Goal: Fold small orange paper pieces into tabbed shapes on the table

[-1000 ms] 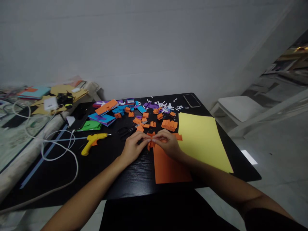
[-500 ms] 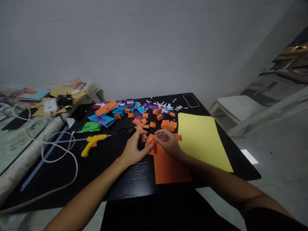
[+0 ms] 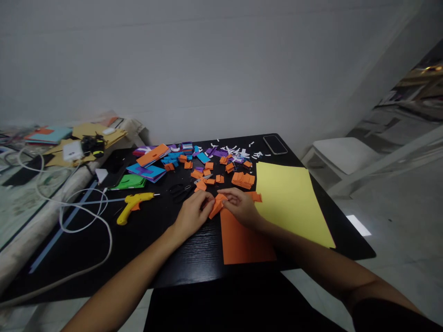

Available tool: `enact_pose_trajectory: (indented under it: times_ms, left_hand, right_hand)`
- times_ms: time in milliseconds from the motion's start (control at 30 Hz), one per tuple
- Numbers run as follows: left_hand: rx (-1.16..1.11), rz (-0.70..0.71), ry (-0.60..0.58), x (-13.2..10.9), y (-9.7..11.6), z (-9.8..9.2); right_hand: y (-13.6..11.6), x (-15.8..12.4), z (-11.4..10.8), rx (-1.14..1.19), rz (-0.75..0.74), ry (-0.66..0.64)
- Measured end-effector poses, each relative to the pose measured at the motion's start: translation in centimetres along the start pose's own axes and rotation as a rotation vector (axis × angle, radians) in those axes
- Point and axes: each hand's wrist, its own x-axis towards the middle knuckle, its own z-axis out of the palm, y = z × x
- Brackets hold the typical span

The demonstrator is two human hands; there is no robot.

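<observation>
Between my hands is a small folded piece of orange paper (image 3: pixel 217 206), held above the near edge of the work area. My left hand (image 3: pixel 194 212) pinches its left side between thumb and fingers. On the other side, my right hand (image 3: pixel 240 206) is closed on its right edge, fingers curled. Under my right hand and forearm lies a large orange sheet (image 3: pixel 245 244), partly covered by them. Just beyond my hands are a stack of folded orange pieces (image 3: pixel 243 180) and several loose orange pieces (image 3: pixel 219 179).
Left of my hands lie black-handled scissors (image 3: pixel 180 191) and a yellow glue gun (image 3: pixel 133 205). Yellow sheets (image 3: pixel 290 198) cover the right side. Behind are purple and white paper scraps (image 3: pixel 235 153) and a phone (image 3: pixel 275 144). A white cable (image 3: pixel 110 240) loops at left; a white stool (image 3: pixel 346 154) stands right.
The orange paper has turned and tilted between my hands. My left thumb and fingers have come together on its left side; before, they were spread wider.
</observation>
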Motion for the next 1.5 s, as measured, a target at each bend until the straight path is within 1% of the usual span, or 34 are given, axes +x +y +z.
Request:
enact_pose_trajectory:
  times_ms: [100, 233, 333, 467, 600, 700, 867, 1067, 1167, 1233, 1333, 1500]
  left_hand:
    - [0.003, -0.006, 0.021, -0.1, 0.1, 0.0]
    - [-0.004, -0.006, 0.055, -0.2, 0.3, -0.1]
    - [-0.013, 0.003, 0.074, -0.3, 0.4, -0.1]
    - [-0.062, 0.040, 0.065, -0.3, 0.5, 0.0]
    - [-0.116, 0.053, 0.066, -0.2, 0.5, -0.1]
    - [-0.154, 0.064, 0.064, -0.3, 0.7, -0.3]
    - [-0.203, 0.118, 0.020, -0.4, 1.2, -0.8]
    - [-0.202, 0.246, -0.077, -0.2, 0.9, -1.8]
    - [-0.172, 0.278, -0.164, 0.1, 0.3, -2.7]
    - [-0.159, 0.262, -0.227, 0.3, -0.1, -3.2]
    - [-0.172, 0.247, -0.288, 0.7, -0.2, -3.6]
    - [-0.134, 0.211, -0.345, 0.8, 0.3, -3.3]
  right_hand:
    - [0.0, -0.1, 0.0, -0.055, -0.011, -0.011]
    - [-0.3, -0.2, 0.0, -0.165, -0.048, 0.008]
    - [-0.6, -0.3, 0.0, -0.222, -0.114, 0.028]
    - [-0.9, -0.4, -0.2, -0.280, -0.214, 0.012]
    - [-1.2, -0.5, -0.2, -0.331, -0.258, 0.010]
    - [-1.1, -0.5, -0.1, -0.298, -0.219, 0.021]
    - [-0.8, -0.4, 0.1, -0.119, -0.077, 0.020]
    - [-0.7, -0.4, 0.0, -0.066, -0.028, -0.029]
    - [-0.6, -0.5, 0.0, -0.034, -0.017, -0.051]
    - [-0.7, -0.5, 0.0, 0.003, -0.007, -0.059]
    - [-0.7, -0.4, 0.0, 0.068, 0.039, -0.087]
    - [-0.6, -0.3, 0.1, 0.134, 0.090, -0.152]
